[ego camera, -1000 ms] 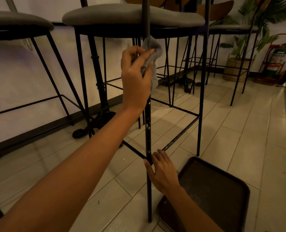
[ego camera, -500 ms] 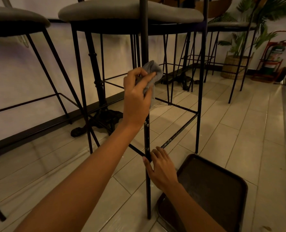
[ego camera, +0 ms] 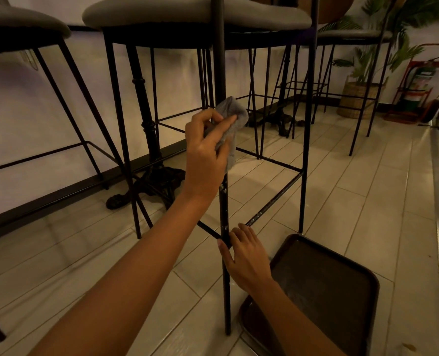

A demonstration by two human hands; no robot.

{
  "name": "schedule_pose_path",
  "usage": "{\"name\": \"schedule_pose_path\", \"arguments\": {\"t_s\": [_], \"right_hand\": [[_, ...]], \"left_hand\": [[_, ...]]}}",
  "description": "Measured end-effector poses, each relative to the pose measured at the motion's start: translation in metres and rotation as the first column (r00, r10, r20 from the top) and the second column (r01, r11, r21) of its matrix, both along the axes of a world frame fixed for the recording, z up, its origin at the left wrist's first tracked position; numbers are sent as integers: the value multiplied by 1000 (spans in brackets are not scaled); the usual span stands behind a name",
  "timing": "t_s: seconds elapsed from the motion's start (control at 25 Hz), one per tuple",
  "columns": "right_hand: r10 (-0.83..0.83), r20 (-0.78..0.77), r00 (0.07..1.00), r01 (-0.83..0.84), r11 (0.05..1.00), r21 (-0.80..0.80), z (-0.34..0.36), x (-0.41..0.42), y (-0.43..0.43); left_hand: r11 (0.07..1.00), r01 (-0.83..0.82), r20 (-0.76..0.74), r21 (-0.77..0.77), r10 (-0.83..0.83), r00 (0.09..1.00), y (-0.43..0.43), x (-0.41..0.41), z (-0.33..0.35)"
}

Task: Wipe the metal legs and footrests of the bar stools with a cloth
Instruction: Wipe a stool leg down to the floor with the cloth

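Observation:
A bar stool with a grey padded seat (ego camera: 195, 11) stands right in front of me on thin black metal legs. My left hand (ego camera: 205, 155) grips a grey cloth (ego camera: 232, 119) wrapped around the nearest leg (ego camera: 223, 206), about halfway up it. My right hand (ego camera: 246, 255) holds the same leg lower down, where the footrest bars (ego camera: 275, 201) join it. Pale specks dot the leg between my two hands.
A dark brown tray (ego camera: 323, 291) lies on the tiled floor at the stool's right foot. Another stool (ego camera: 20, 24) stands at the left, more stools (ego camera: 354, 34) and a cast-iron table base (ego camera: 151, 183) behind. A potted plant (ego camera: 359, 98) and red extinguisher stand (ego camera: 418, 83) are at the far right.
My left hand has slid the cloth down the leg, from just under the seat to about mid height. My right hand has stayed on the lower leg.

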State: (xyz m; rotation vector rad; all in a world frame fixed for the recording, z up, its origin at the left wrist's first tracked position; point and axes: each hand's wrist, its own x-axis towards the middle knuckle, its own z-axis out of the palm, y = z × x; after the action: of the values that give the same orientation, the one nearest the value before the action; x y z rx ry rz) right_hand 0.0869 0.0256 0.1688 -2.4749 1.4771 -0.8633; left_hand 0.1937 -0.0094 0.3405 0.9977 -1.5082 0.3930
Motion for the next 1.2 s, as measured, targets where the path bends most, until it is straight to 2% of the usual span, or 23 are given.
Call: {"name": "schedule_pose_path", "arguments": {"t_s": [0.16, 0.32, 0.44, 0.56, 0.88, 1.04, 1.2], "right_hand": [[-3, -5, 1000, 3, 1000, 0, -1, 0, -1], [-6, -3, 1000, 6, 1000, 8, -3, 0, 0], [-8, 12, 1000, 8, 1000, 7, -3, 0, 1], [-2, 16, 1000, 1, 1000, 17, -3, 0, 1], [-6, -4, 1000, 6, 1000, 17, -4, 0, -1], [0, -14, 1000, 0, 999, 32, -2, 0, 0], [16, -11, 1000, -15, 999, 48, -1, -2, 0]], "left_hand": [[999, 17, 31, 36, -18, 999, 5, 1, -22], [989, 92, -40, 118, -88, 995, 15, 1, -27], [995, 61, -59, 74, -57, 997, 18, 1, -13], [999, 13, -4, 49, -13, 1000, 13, 4, -1], [992, 50, 12, 113, -51, 999, 13, 1, -31], [988, 40, 73, 149, -52, 996, 19, 3, -48], [987, 64, 24, 146, -68, 997, 26, 6, -51]]}}
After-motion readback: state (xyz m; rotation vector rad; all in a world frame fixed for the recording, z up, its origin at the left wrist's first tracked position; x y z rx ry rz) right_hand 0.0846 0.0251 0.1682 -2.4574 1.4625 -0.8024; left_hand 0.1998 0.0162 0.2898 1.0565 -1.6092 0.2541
